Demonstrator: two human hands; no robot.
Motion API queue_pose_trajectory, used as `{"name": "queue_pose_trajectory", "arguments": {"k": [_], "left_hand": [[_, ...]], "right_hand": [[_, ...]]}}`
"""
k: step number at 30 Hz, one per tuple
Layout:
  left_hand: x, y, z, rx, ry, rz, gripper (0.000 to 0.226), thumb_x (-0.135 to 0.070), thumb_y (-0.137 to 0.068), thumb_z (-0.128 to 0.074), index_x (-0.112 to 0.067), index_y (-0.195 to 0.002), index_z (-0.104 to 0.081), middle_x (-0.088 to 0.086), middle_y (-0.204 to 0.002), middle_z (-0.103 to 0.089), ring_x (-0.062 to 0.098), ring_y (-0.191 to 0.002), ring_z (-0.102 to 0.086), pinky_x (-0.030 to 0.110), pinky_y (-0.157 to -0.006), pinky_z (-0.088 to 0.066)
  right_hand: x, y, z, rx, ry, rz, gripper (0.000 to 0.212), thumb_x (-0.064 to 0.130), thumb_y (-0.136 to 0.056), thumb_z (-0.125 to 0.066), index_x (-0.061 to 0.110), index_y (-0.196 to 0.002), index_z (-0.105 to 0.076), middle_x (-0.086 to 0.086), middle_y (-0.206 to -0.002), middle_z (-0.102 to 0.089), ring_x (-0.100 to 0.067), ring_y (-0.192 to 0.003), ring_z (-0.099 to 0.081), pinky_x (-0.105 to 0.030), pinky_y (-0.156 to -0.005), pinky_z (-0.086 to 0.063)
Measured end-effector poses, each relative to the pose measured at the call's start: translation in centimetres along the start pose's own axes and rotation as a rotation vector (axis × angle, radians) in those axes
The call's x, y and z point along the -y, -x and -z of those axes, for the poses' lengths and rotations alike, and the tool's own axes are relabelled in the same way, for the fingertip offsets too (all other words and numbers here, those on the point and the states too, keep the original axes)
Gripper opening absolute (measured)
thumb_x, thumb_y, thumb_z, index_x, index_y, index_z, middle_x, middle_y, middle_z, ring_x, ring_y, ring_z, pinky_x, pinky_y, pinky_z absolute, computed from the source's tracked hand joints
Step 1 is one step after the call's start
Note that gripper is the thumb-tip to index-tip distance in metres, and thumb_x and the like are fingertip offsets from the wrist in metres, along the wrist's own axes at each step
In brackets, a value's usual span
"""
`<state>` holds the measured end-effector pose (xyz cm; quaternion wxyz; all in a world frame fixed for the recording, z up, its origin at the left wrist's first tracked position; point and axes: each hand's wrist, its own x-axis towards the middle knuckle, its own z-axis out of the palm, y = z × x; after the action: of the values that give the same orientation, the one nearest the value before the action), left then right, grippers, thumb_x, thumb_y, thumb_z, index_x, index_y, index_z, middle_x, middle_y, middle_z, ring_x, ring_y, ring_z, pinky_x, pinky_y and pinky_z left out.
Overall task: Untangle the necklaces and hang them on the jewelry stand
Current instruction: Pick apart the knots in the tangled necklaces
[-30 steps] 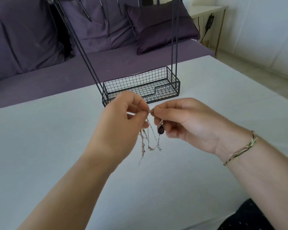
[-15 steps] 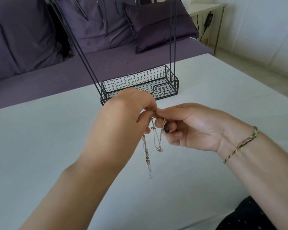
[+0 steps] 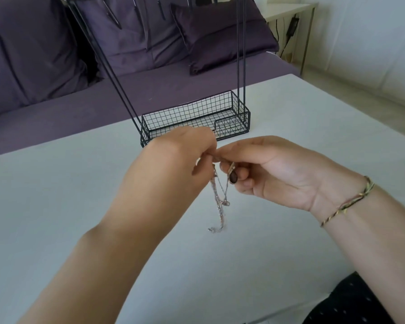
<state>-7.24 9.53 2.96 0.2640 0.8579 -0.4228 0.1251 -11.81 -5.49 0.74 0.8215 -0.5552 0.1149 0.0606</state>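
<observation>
Shorter-hanging now, necklaces (image 3: 218, 198) dangle below left hand (image 3: 173, 157) and right hand (image 3: 274, 170), both pinching them.

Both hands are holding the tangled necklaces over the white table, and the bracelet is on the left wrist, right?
No. The head view shows the bracelet on the right wrist. The left hand and right hand do hold the necklaces over the white table.

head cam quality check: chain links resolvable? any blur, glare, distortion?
Head view: the dangling necklaces smear into one blurred strand, links not resolvable; the dark pendant reads fairly clearly; the jewelry stand left uprights lean outward, probably wide-angle distortion; light soft and even, no glare on the white table.
</observation>
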Motion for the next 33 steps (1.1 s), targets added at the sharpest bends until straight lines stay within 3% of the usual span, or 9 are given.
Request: {"name": "queue_pose_trajectory", "arguments": {"k": [5,8,10,16,20,24,29,33], "left_hand": [[0.2,0.1,0.1,-0.035,0.047,0.113,0.011,-0.009,-0.080,-0.056,-0.018,-0.073,-0.059,-0.006,-0.065,-0.059,0.011,-0.059,-0.058,0.032,-0.056,-0.047],[0.2,0.0,0.1,-0.026,0.128,0.271,0.011,-0.013,-0.075,-0.059,-0.020,-0.067,-0.058,-0.009,-0.066,-0.062,0.010,-0.056,-0.058,0.020,-0.052,-0.043],[0.4,-0.1,0.2,-0.009,0.167,0.342,0.010,-0.014,-0.072,-0.060,-0.021,-0.065,-0.058,-0.012,-0.064,-0.062,0.010,-0.053,-0.058,0.019,-0.047,-0.043],[0.7,-0.1,0.2,0.056,0.376,0.489,0.008,-0.016,-0.071,-0.058,-0.016,-0.064,-0.062,-0.003,-0.054,-0.062,0.003,-0.042,-0.049,0.023,-0.045,-0.043],[1.0,-0.3,-0.3,0.086,0.681,0.680,0.025,-0.007,-0.083,-0.056,-0.011,-0.059,-0.062,0.002,-0.057,-0.061,0.009,-0.047,-0.046,0.024,-0.052,-0.040],[0.9,-0.5,-0.5,0.106,0.855,0.759,0.040,-0.004,-0.085,-0.055,-0.015,-0.047,-0.060,0.005,-0.057,-0.058,0.010,-0.045,-0.043,0.018,-0.042,-0.037],[1.0,-0.5,-0.8,0.104,0.819,0.762,0.029,-0.004,-0.084,-0.056,-0.010,-0.057,-0.061,0.003,-0.056,-0.058,0.010,-0.044,-0.043,0.018,-0.044,-0.038],[0.9,-0.4,-1.0,0.101,0.637,0.669,0.017,-0.008,-0.080,-0.057,-0.007,-0.063,-0.061,-0.006,-0.048,-0.058,0.004,-0.042,-0.045,0.023,-0.052,-0.039]], "right_hand": [[-0.2,0.1,-0.4,-0.111,0.345,0.239,0.017,-0.002,-0.077,-0.067,0.014,-0.075,-0.068,0.006,-0.057,-0.058,-0.007,-0.052,-0.048,-0.018,-0.052,-0.035],[-0.3,0.0,-0.8,-0.180,0.598,0.435,0.017,0.004,-0.078,-0.069,0.020,-0.074,-0.067,0.011,-0.059,-0.061,0.001,-0.053,-0.052,-0.012,-0.053,-0.040],[-0.5,-0.1,-1.0,-0.185,0.666,0.499,0.016,0.006,-0.080,-0.069,0.021,-0.074,-0.067,0.010,-0.065,-0.063,0.000,-0.060,-0.054,-0.013,-0.059,-0.043],[-0.8,-0.3,-0.9,-0.214,0.714,0.563,0.013,0.008,-0.083,-0.066,0.020,-0.078,-0.066,0.014,-0.064,-0.058,0.003,-0.059,-0.051,-0.008,-0.057,-0.039],[-0.9,-0.2,-0.8,-0.245,0.776,0.602,0.015,0.008,-0.082,-0.067,0.023,-0.083,-0.067,0.010,-0.074,-0.064,-0.007,-0.064,-0.056,-0.014,-0.061,-0.044],[-0.7,0.0,-1.0,-0.244,0.791,0.635,0.019,0.007,-0.080,-0.067,0.025,-0.081,-0.068,0.013,-0.077,-0.067,-0.003,-0.068,-0.059,-0.011,-0.063,-0.044],[-0.7,0.1,-1.2,-0.239,0.829,0.600,0.013,0.007,-0.077,-0.067,0.019,-0.075,-0.071,0.009,-0.070,-0.067,-0.005,-0.066,-0.061,-0.015,-0.060,-0.046],[-0.7,0.2,-1.4,-0.228,0.875,0.547,0.012,0.007,-0.075,-0.065,0.017,-0.070,-0.069,0.006,-0.066,-0.067,-0.003,-0.063,-0.059,-0.016,-0.056,-0.044]]}}
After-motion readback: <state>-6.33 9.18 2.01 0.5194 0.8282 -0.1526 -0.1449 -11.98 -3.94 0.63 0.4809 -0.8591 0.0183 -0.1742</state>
